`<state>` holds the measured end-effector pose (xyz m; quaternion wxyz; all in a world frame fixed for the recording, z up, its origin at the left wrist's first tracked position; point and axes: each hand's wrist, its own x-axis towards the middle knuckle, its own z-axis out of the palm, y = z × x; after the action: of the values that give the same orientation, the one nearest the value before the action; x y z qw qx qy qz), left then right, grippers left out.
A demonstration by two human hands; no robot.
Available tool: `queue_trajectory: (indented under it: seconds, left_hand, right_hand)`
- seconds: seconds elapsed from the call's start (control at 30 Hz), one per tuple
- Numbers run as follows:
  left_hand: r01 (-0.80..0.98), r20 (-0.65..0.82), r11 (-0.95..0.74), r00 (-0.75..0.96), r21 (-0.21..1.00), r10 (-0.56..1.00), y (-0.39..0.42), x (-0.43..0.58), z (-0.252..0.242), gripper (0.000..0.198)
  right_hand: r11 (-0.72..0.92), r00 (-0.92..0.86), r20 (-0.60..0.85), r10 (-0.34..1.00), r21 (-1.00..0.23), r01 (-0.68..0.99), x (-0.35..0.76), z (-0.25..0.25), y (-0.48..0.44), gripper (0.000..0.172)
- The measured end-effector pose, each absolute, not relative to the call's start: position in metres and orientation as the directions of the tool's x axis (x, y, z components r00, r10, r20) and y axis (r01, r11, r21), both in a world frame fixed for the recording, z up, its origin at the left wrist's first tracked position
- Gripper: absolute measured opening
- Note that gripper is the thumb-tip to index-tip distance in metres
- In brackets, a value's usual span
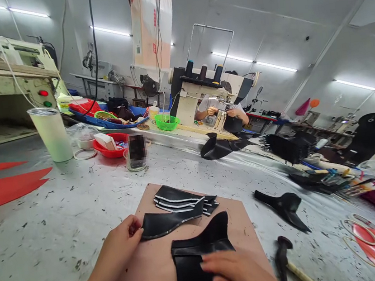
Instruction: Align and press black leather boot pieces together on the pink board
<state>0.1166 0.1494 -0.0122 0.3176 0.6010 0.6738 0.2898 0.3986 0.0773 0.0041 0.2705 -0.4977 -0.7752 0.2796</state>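
Note:
My left hand pinches the left end of a curved black leather piece, its thumb and fingers pressed together on the edge. Just behind that piece lies a small stack of similar black pieces with white edges. My right hand lies flat, fingers stretched out, on a larger black leather piece with a folded seam and a raised flap. All of these rest on a tan board in front of me.
A hammer and another black leather piece lie to the right. Further back stand a pale tumbler, a red bowl and a glass jar. Beyond, a person's hands work at a sewing machine.

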Motion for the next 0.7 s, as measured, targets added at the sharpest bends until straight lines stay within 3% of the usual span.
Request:
queue_trajectory:
  seconds: [0.1, 0.17, 0.33, 0.47, 0.57, 0.63, 0.7]
  left_hand:
    - [0.661, -0.072, 0.075, -0.032, 0.747, 0.997, 0.145, 0.117, -0.010, 0.006]
    - [0.672, -0.083, 0.054, 0.010, 0.738, 0.997, 0.138, 0.120, -0.009, 0.007]
    - [0.685, -0.144, -0.014, 0.172, 0.728, 0.974, 0.116, 0.141, -0.015, 0.005]
    - [0.737, -0.118, -0.096, 0.232, 0.669, 0.965, 0.103, 0.146, -0.021, 0.008]
    - [0.763, -0.065, -0.167, 0.264, 0.625, 0.962, 0.095, 0.138, -0.022, 0.016]
    - [0.755, 0.096, -0.313, 0.317, 0.576, 0.944, 0.086, 0.134, -0.024, 0.024]
    - [0.694, 0.412, -0.573, 0.412, 0.436, 0.813, 0.073, 0.134, -0.028, 0.030]
  right_hand:
    - [0.491, -0.492, 0.063, 0.869, -0.238, 0.838, 0.357, 0.007, 0.113, 0.021]
    - [0.516, -0.520, -0.038, 0.853, -0.077, 0.853, 0.343, 0.018, 0.124, 0.010]
    - [0.709, -0.773, -0.171, 0.611, -0.315, 0.630, 0.345, 0.042, 0.125, 0.012]
    - [0.675, -0.762, -0.228, 0.607, -0.359, 0.645, 0.341, 0.037, 0.129, 0.015]
    - [0.618, -0.740, -0.348, 0.576, -0.407, 0.672, 0.336, 0.032, 0.136, 0.017]
    - [0.567, -0.725, -0.436, 0.532, -0.452, 0.688, 0.334, 0.032, 0.141, 0.018]
    - [0.540, -0.710, -0.491, 0.505, -0.462, 0.704, 0.332, 0.034, 0.144, 0.018]
